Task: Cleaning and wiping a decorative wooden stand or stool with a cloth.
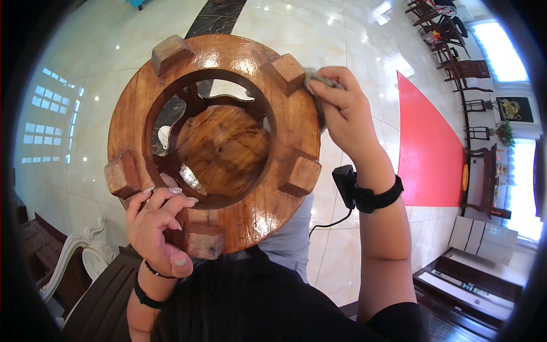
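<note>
A round, glossy wooden stool [295, 128] is turned so its underside faces me. It has a broad ring base with several block feet, and through the ring's opening I see the inside of the seat [226, 158]. A fluffy grey cloth [327, 82] is pinched in my right hand [346, 107], pressed to the ring's outer edge beside the upper right foot [289, 72]. My left hand [156, 222] steadies the ring at the lower left, its fingers over the wood between two feet and its thumb apart.
Below the stool is a shiny tiled floor [367, 47] with a black stripe [216, 21]. A red mat [427, 158] lies at right. Dark wooden chairs [466, 68] line the far right. A dark slatted wooden seat [102, 299] and white carved furniture [81, 252] stand at lower left.
</note>
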Motion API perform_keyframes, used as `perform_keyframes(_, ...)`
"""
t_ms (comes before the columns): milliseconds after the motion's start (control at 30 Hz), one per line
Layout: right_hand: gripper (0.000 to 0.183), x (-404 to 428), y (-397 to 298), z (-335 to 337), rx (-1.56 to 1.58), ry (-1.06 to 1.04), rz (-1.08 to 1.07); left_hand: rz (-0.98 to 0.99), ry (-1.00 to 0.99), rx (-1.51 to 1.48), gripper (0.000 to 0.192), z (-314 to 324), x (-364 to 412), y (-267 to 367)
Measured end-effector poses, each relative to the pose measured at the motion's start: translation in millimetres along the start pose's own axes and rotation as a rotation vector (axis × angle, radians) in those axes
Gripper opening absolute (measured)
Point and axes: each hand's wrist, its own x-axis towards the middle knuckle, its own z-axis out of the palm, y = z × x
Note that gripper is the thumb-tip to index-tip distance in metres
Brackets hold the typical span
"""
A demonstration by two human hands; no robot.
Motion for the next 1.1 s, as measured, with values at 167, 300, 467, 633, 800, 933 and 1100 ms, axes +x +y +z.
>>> perform_keyframes(167, 0.023, -7.1, -6.2, -7.8, -0.073, 0.019, -0.115, 0.005, -0.035, -0.001, 0.052, -1.8, -2.1, -3.4)
perform_keyframes(300, 0.024, 5.8, -14.9, -2.5, -0.192, 0.116, -0.262, -0.002, -0.043, -0.006, 0.053, -1.0, 0.2, -3.2)
perform_keyframes(467, 0.024, 6.3, -11.6, 1.6, -0.284, 0.108, -0.389, -0.014, -0.049, -0.011, 0.054, -0.1, 1.2, -2.4)
perform_keyframes(633, 0.015, 4.1, -19.9, -8.2, -0.399, -0.14, -0.399, -0.025, 0.016, -0.009, 0.053, 1.9, 0.4, -3.0)
perform_keyframes(800, 0.025, 13.5, -25.9, -34.7, -0.221, -0.308, -0.332, -0.025, 0.027, -0.01, 0.054, 2.1, -1.1, -3.2)
perform_keyframes(933, 0.033, 10.0, -21.6, -24.6, -0.165, -0.235, -0.272, -0.026, 0.023, -0.003, 0.056, 2.9, 2.9, -0.4)
perform_keyframes(1100, 0.031, -8.2, -17.2, -21.7, -0.157, -0.217, -0.225, -0.022, 0.028, -0.023, 0.056, 2.9, 3.1, -2.1)
